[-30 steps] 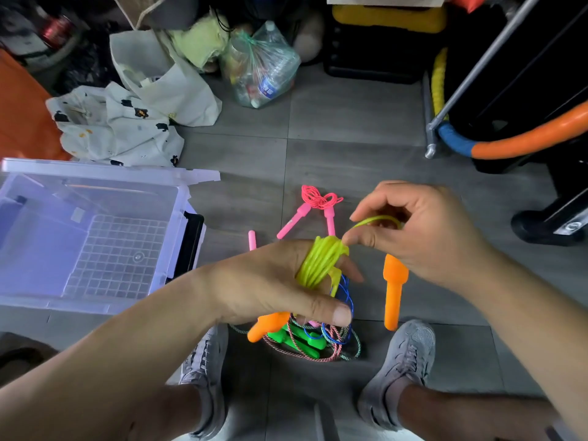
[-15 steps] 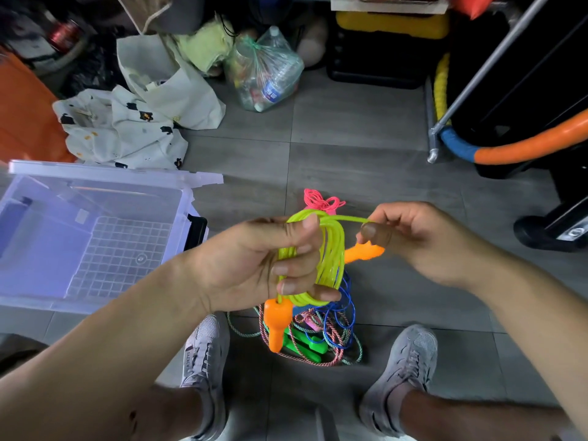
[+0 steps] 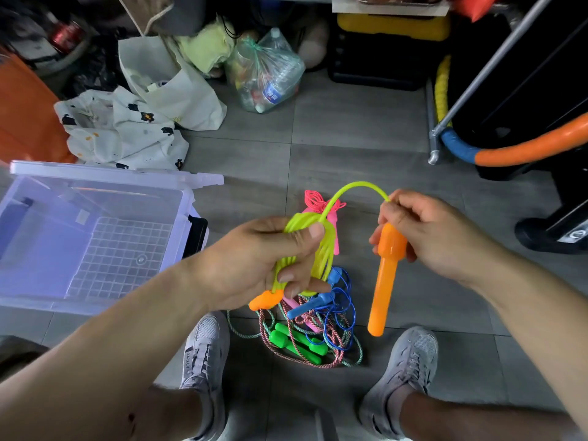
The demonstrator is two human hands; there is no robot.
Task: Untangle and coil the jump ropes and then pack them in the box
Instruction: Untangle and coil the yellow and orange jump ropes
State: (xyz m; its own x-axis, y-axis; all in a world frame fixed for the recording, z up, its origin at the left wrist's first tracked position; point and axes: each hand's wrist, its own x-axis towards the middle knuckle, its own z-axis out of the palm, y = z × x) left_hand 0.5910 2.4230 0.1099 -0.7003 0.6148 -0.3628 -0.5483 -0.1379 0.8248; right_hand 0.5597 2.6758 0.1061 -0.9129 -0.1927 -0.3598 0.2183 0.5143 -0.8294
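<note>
A clear box (image 3: 105,172) stands open on the floor (image 3: 350,122) at the left edge. A spotted cloth (image 3: 127,135) lies behind it.

Right of the box, held above the floor, the left hand (image 3: 254,265) has the yellow rope (image 3: 327,246). Its grip is closed round a coil of several loops, with the thumb pressed on the top of the coil and the fingers curled in from below. An orange handle (image 3: 265,300) pokes out under those fingers at the bottom of the coil.

Beneath this hand more ropes lie on the floor, between the left shoe (image 3: 205,354) and the right shoe (image 3: 410,361). A pink rope (image 3: 313,198) shows just beyond the coil. Nearer the person, a blue rope (image 3: 342,300), two green handles (image 3: 296,343) and a braided rope (image 3: 318,361) lie tangled together.

From the top of the coil one strand of the yellow rope arches up and rightward to the right hand (image 3: 436,237). That grip is closed on the thick top of the second handle (image 3: 383,281), right where the strand enters it. The rest of the handle hangs down, slightly tilted, with its tip near the right shoe.

Beyond the right hand, an orange tube (image 3: 525,151) curves along the floor's right edge.
</note>
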